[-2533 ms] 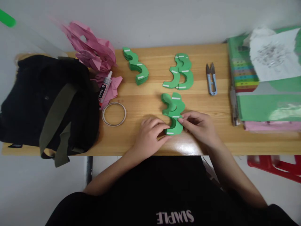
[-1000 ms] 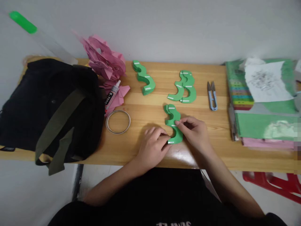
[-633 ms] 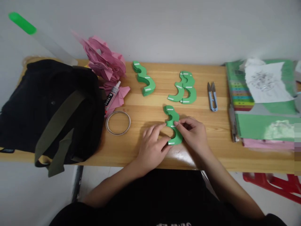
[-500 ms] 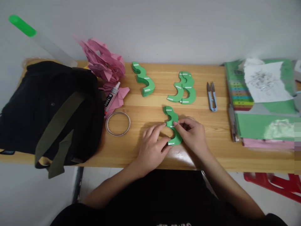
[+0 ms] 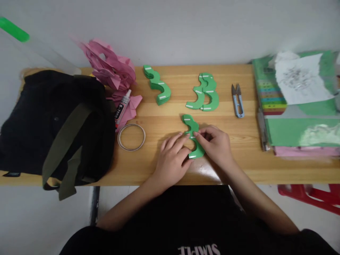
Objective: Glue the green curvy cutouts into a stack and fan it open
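A small stack of green S-shaped paper cutouts [image 5: 193,134] lies on the wooden table [image 5: 164,166] in front of me. My left hand [image 5: 172,159] rests against the stack's left side, fingers curled, fingertips on its lower curve. My right hand [image 5: 215,145] pinches the middle of the stack from the right with thumb and forefinger. Two more green cutout piles lie farther back: one [image 5: 157,85] at centre left and one [image 5: 204,92] at centre right.
A black bag [image 5: 50,120] fills the table's left end. Near it are crumpled pink paper [image 5: 108,69], a glue tube [image 5: 121,106] and a tape ring [image 5: 131,137]. Blue thread snips [image 5: 237,101] lie right of centre. Coloured paper stacks [image 5: 297,117] cover the right end.
The loosely fanned cutouts under my hands have been squared into one neat stack. My left fingers slid up along its left edge. The view shifted slightly.
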Motion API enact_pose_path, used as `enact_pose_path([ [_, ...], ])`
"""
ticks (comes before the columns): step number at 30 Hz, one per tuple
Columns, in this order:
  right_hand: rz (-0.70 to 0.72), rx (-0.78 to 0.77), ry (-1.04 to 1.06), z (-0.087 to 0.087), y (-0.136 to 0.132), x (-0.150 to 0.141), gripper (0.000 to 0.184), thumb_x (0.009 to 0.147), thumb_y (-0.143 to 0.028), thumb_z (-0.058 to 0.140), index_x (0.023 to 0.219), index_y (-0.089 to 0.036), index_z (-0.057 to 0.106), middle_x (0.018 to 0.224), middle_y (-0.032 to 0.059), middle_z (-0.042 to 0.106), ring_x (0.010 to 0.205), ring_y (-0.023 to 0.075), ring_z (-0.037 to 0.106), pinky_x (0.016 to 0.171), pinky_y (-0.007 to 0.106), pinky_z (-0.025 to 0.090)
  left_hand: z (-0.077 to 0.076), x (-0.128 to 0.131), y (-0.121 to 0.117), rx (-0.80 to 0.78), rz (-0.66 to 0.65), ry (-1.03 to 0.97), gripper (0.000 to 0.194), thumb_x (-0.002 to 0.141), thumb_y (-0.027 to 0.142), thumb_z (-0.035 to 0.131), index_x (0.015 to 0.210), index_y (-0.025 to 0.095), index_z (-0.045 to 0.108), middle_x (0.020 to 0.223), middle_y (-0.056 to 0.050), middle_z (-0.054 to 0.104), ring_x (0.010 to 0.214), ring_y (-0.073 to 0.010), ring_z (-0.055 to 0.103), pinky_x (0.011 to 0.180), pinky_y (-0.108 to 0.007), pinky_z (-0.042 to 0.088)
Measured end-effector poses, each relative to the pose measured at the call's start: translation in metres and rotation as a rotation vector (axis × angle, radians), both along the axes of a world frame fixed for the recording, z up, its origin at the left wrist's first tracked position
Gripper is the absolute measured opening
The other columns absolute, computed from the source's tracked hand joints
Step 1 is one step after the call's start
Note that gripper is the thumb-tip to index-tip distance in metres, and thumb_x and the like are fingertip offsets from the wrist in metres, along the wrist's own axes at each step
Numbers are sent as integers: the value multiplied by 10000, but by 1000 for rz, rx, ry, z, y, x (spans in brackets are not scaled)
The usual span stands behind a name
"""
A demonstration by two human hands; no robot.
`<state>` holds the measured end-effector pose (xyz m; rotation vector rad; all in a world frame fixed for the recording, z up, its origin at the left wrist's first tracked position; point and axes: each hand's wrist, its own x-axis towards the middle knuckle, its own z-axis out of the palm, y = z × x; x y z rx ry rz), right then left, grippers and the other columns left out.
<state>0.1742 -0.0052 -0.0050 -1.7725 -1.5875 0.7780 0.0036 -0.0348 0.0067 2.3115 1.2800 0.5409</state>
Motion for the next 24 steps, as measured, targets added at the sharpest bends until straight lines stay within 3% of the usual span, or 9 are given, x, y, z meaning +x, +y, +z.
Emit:
enact_pose_path([
  [4,10,-10,12,1,0,0,204,757,-363,598,682,-184,661,610,12,586,496,111,470,511,249,375,-1,0,0,16,5,-28,160,836,347,659,827,188,660,1317,-90,594,1258,-289,483,1012,-497,398],
  [7,15,-28,15,1,1,1,195,752,-371,604,720,-187,659,620,9,586,503,114,468,507,247,373,-4,1,0,44,21,-38,144,892,270,580,803,187,657,1301,-77,606,1259,-269,481,1017,-479,398],
  [16,68,8,-25,7,21,-6,265,762,-435,615,751,-180,686,552,-17,505,510,112,437,508,244,335,-7,3,0,48,42,-90,94,857,191,599,780,187,653,1249,-81,625,1240,-277,486,1003,-499,416],
  [24,122,11,24,11,40,-6,234,752,-395,616,723,-179,701,694,51,654,588,142,538,563,270,406,-11,3,-1,43,59,-120,77,845,193,617,774,193,646,1271,-67,613,1238,-274,482,986,-499,426],
])
